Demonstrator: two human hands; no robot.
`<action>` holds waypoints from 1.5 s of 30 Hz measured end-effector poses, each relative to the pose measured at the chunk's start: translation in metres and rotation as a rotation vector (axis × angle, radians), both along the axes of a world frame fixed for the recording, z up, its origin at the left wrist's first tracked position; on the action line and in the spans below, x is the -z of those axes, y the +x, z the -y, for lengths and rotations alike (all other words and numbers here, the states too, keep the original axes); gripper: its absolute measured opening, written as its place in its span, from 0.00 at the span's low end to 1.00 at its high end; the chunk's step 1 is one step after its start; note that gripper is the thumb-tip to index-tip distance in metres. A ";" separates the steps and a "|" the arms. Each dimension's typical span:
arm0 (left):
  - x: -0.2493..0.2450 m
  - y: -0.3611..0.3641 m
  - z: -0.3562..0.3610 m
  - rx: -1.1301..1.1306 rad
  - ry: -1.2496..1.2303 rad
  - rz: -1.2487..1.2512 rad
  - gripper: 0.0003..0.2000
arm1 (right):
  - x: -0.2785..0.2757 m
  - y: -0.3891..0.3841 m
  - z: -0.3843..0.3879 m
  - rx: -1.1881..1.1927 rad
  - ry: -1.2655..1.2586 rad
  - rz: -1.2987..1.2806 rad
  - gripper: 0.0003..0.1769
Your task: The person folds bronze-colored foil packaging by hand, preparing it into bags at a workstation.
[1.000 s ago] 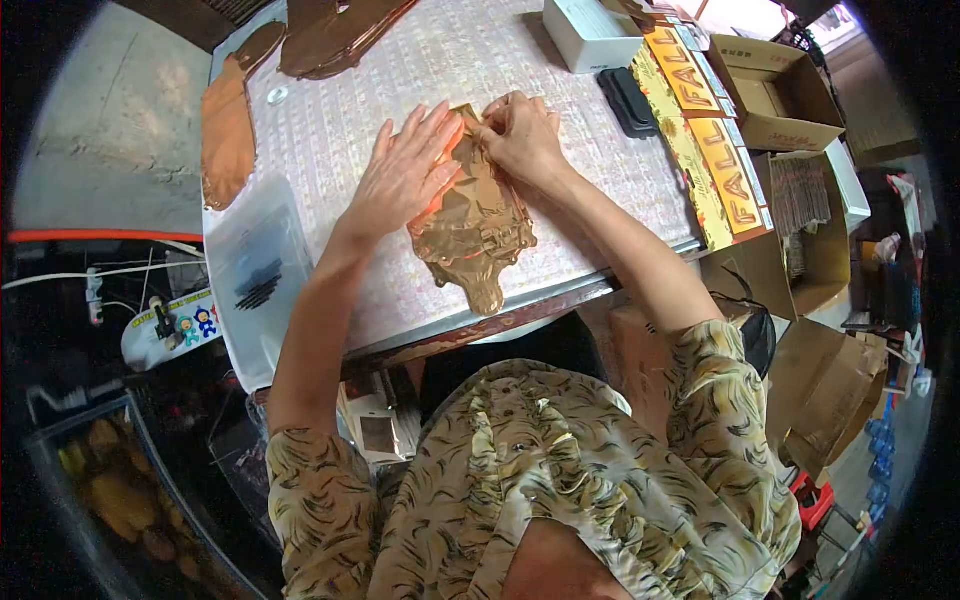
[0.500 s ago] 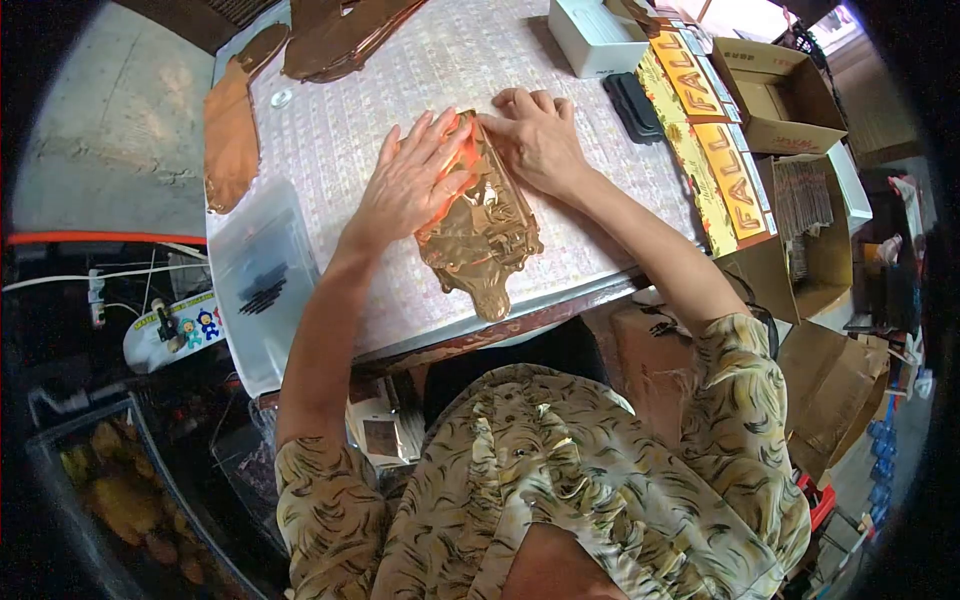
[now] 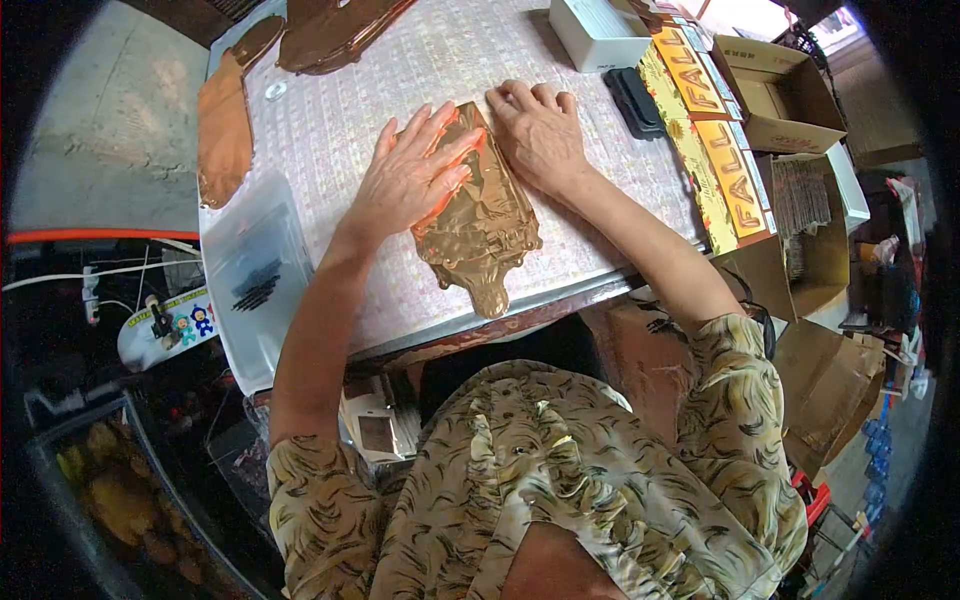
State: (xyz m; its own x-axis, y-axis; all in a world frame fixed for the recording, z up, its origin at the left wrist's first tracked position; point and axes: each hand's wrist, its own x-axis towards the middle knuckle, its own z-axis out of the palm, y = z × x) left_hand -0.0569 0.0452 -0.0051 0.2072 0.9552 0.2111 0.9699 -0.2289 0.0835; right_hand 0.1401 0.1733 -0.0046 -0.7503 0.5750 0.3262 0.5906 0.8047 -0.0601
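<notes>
A folded bronze foil balloon [image 3: 490, 215] lies flat on the cloth-covered table, its narrow tail toward me. My left hand [image 3: 410, 180] rests flat on its left side with fingers stretched out; orange reflections show in the foil beside them. Against the upper right edge of the balloon sits my right hand [image 3: 543, 140], fingers curled in and knuckles up. Nothing shows inside its fingers, and the fingertips are partly hidden.
More bronze foil balloons [image 3: 222, 130] lie at the far left. A clear plastic bin [image 3: 255, 220] holds dark thin pieces. On the right are a white box [image 3: 597, 45], a black case [image 3: 633, 103], yellow FALL packages [image 3: 728, 175] and cardboard boxes [image 3: 780, 95].
The left hand's fingers have shifted slightly across the foil. The right hand has slid a little up along the balloon's edge, and the top of the foil looks flatter.
</notes>
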 end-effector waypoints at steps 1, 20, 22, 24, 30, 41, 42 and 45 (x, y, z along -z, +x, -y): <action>-0.001 -0.001 0.000 0.009 -0.027 -0.017 0.25 | -0.004 0.000 0.002 0.022 -0.062 0.032 0.29; 0.008 -0.003 0.000 -0.021 0.026 -0.022 0.21 | 0.014 0.011 0.019 -0.064 0.028 0.036 0.29; 0.007 -0.002 0.000 -0.027 0.026 -0.016 0.21 | 0.010 0.011 0.016 -0.036 0.007 0.103 0.29; 0.006 -0.003 0.000 -0.032 0.018 -0.030 0.22 | 0.008 0.009 0.015 -0.037 0.014 0.072 0.29; 0.011 -0.004 -0.001 -0.046 -0.002 0.040 0.29 | -0.003 0.002 -0.018 -0.042 -0.250 -0.244 0.21; 0.006 -0.005 -0.003 -0.003 -0.023 0.068 0.33 | 0.012 0.015 -0.029 -0.233 -0.306 -0.286 0.25; 0.004 -0.003 -0.003 -0.016 -0.039 0.078 0.33 | 0.010 0.016 -0.029 -0.252 -0.325 -0.266 0.27; 0.001 -0.003 -0.004 -0.014 -0.055 0.096 0.32 | 0.010 0.016 -0.030 -0.275 -0.349 -0.237 0.30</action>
